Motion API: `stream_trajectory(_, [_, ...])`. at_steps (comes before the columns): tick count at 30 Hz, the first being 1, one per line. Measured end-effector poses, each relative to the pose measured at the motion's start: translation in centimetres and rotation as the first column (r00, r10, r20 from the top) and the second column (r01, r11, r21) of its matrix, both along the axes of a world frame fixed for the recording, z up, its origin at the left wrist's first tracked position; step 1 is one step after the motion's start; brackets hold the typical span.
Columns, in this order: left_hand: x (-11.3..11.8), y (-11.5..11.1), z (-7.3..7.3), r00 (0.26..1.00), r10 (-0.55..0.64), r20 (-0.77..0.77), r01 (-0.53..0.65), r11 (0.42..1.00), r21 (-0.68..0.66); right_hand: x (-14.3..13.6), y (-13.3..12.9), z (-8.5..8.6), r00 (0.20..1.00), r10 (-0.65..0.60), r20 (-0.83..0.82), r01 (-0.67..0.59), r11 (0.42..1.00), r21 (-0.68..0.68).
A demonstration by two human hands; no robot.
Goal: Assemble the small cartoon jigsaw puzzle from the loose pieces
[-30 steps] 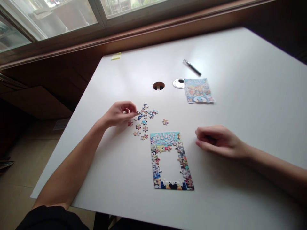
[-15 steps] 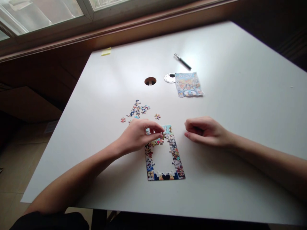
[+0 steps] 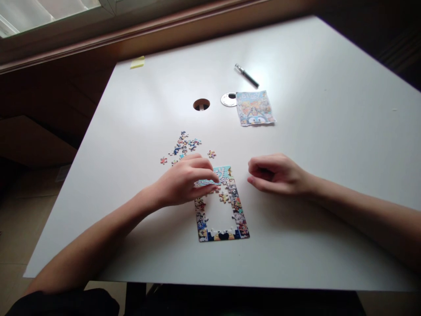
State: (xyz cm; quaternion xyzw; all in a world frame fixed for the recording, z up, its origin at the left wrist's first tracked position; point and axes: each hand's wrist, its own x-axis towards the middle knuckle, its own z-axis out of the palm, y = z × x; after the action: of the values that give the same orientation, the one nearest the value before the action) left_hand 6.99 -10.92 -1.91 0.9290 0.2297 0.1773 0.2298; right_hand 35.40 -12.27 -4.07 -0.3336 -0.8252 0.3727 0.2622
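Observation:
A partly assembled jigsaw puzzle [image 3: 242, 219] lies on the white table, its colourful border joined around a bare middle. My left hand [image 3: 187, 180] hovers over the upper left of it, thumb and fingers slightly apart with nothing seen between them. It covers part of the top left corner. A yellowish puzzle piece [image 3: 224, 197] lies inside the border, just right of and below my left fingertips. To the right of the puzzle, my right hand [image 3: 279, 173] rests on the table, loosely closed, with nothing visible in it.
Beyond my left hand lies a pile of loose puzzle pieces [image 3: 186, 144], with a single piece [image 3: 211, 154] to its right. Farther back are a printed packet [image 3: 255, 109], a round metal cover [image 3: 227, 100], a table hole [image 3: 201, 104], a pen [image 3: 246, 75] and a yellow note [image 3: 137, 62].
My left hand has let go of a puzzle piece, which now lies inside the border, and has drawn slightly left. My right hand stays closed beside the puzzle. The view has shifted slightly.

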Motion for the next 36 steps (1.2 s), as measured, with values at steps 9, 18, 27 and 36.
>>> stream_trajectory(9, [0.9,-2.7,-0.6,0.986,0.036,-0.164,0.025,0.936,0.350,-0.1,-0.4,-0.4,0.993,0.114,0.039,-0.120,0.971,0.208])
stream_trajectory(18, [1.1,-3.1,0.0,0.975,0.067,-0.210,0.006,0.945,0.328,-0.3,-0.2,-1.2,0.963,0.226,0.145,-0.266,0.880,0.394])
stream_trajectory(27, [1.8,-3.7,-0.2,0.960,0.166,-0.227,-0.115,0.968,0.221,-0.6,-0.1,-1.0,0.966,0.225,0.123,-0.256,0.878,0.405])
stream_trajectory(36, [1.7,-2.9,-0.7,0.958,0.225,-0.179,-0.172,0.947,0.272,-0.7,-0.2,-1.1,0.965,0.218,0.144,-0.259,0.873,0.413])
